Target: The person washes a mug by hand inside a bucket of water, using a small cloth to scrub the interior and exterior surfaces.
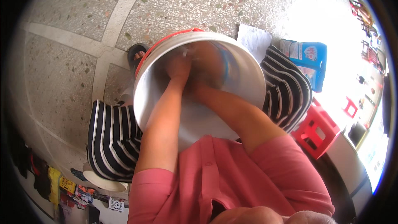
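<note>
A large white bucket (199, 121) stands tilted between my knees, its mouth facing me and a red band (168, 39) along the outside of its far rim. Both my arms reach down into it. My left hand (180, 68) is deep inside, blurred, with its fingers lost in shadow near a dark, unclear mass. Close beside it, my right hand (200, 91) is dim and blurred too. A brownish rounded patch (210, 59) shows against the far inner wall, with a blue streak (225, 63) at its right. What the hands touch cannot be made out.
Striped trousers (286, 90) cover my knees on both sides of the bucket. To the right are a blue plastic container (317, 65), a red plastic stool (318, 130) and a pale flat sheet (253, 39). A sandalled foot (138, 54) rests on the terrazzo floor (192, 3).
</note>
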### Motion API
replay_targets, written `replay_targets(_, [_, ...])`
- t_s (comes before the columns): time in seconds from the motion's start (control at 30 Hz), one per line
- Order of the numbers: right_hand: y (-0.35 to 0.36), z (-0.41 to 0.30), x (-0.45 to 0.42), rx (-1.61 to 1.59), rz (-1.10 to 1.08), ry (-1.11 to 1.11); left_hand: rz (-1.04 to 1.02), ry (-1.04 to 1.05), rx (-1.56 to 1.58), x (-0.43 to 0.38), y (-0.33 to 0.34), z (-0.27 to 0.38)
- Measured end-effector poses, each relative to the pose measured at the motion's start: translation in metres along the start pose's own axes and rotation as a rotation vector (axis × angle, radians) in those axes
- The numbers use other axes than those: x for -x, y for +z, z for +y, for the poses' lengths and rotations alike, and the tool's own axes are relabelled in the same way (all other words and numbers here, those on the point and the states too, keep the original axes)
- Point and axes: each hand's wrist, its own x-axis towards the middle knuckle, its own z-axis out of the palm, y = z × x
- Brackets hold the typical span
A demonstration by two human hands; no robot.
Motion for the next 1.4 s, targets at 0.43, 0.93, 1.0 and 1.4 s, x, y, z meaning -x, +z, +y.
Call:
replay_targets(0.43, [-0.083, 0.040, 0.061, -1.678, 0.730, 0.171, 0.174, 0.132, -0.338, 0.009, 0.011, -0.016])
replay_targets(0.93, [-0.068, -0.064, 0.195, -0.628, 1.077, 0.036, -0.552, -0.001, 1.602, 0.130, -0.012, -0.024])
replay_targets(1.0, [-0.073, -0.057, 0.213, -0.571, 1.095, 0.046, -0.580, 0.046, 1.606, 0.125, -0.009, -0.024])
replay_targets(1.4, [-0.044, -0.091, 0.189, -0.993, 0.984, -0.081, -0.436, 0.090, 1.343, 0.120, -0.008, -0.078])
